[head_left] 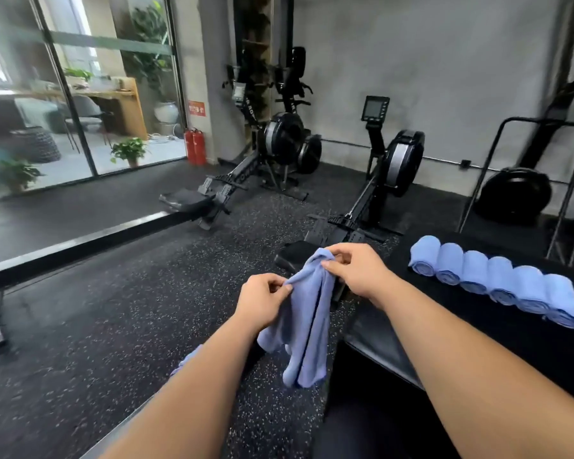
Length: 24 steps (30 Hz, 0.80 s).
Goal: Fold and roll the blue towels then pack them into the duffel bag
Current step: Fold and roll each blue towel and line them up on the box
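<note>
A loose blue towel (307,326) hangs in the air in front of me, bunched and unfolded. My left hand (264,301) pinches its upper left edge. My right hand (355,268) pinches the top corner, a little higher and to the right. Several rolled blue towels (497,279) lie side by side in a row on a black surface (527,346) at my right. A scrap of blue cloth (188,359) peeks out behind my left forearm. No duffel bag is in view.
Two black rowing machines (371,207) stand on the speckled rubber floor (113,326) ahead. A black metal frame (540,180) stands at the right by the wall. Glass doors and red fire extinguishers (194,145) are at the far left.
</note>
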Each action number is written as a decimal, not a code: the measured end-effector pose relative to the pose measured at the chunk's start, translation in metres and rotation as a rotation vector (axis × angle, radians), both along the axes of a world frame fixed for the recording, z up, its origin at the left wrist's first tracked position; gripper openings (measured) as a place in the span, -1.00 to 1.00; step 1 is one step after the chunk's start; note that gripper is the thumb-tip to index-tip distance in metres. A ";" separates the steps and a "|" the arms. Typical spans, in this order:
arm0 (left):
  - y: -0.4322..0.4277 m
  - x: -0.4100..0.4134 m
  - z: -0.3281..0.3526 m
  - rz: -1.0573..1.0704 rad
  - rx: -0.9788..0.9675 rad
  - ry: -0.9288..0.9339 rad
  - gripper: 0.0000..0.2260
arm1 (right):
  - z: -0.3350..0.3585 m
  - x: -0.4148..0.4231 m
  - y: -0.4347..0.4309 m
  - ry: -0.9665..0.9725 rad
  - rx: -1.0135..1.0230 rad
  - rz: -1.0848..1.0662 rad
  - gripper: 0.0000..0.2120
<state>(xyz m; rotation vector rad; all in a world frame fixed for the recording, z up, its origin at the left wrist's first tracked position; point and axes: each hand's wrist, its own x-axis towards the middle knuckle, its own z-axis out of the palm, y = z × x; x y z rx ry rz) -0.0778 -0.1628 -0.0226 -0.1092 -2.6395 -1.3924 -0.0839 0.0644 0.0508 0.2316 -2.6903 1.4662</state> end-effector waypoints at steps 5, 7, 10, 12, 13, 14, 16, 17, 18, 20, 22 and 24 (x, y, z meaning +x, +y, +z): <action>0.058 -0.016 0.054 -0.093 -0.010 0.121 -0.94 | 0.038 0.020 0.067 0.042 -0.045 -0.161 -0.80; 0.083 -0.021 0.078 -0.131 0.005 0.184 -0.98 | 0.056 0.031 0.090 0.069 -0.078 -0.210 -0.81; 0.127 -0.025 0.117 -0.199 0.039 0.260 -0.97 | 0.088 0.051 0.129 0.128 -0.131 -0.312 -0.83; 0.156 -0.026 0.139 -0.254 0.076 0.310 -0.95 | 0.107 0.065 0.150 0.175 -0.187 -0.374 -0.82; 0.173 -0.025 0.150 -0.292 0.095 0.332 -0.94 | 0.115 0.074 0.163 0.204 -0.230 -0.416 -0.81; 0.188 -0.024 0.159 -0.330 0.116 0.348 -0.94 | 0.122 0.082 0.173 0.227 -0.269 -0.459 -0.80; 0.221 -0.016 0.173 -0.413 0.159 0.365 -0.94 | 0.132 0.102 0.196 0.267 -0.301 -0.561 -0.79; 0.235 -0.012 0.176 -0.447 0.173 0.370 -0.94 | 0.132 0.111 0.208 0.282 -0.309 -0.604 -0.79; 0.252 -0.005 0.176 -0.483 0.188 0.361 -0.94 | 0.129 0.122 0.222 0.293 -0.301 -0.655 -0.80; 0.280 0.009 0.161 -0.554 0.181 0.320 -0.95 | 0.112 0.144 0.249 0.278 -0.216 -0.757 -0.80; 0.302 0.026 0.128 -0.625 0.081 0.245 -0.97 | 0.079 0.170 0.272 0.161 -0.048 -0.826 -0.80; 0.319 0.046 0.080 -0.717 -0.108 0.124 -0.97 | 0.029 0.194 0.297 -0.090 0.206 -0.825 -0.83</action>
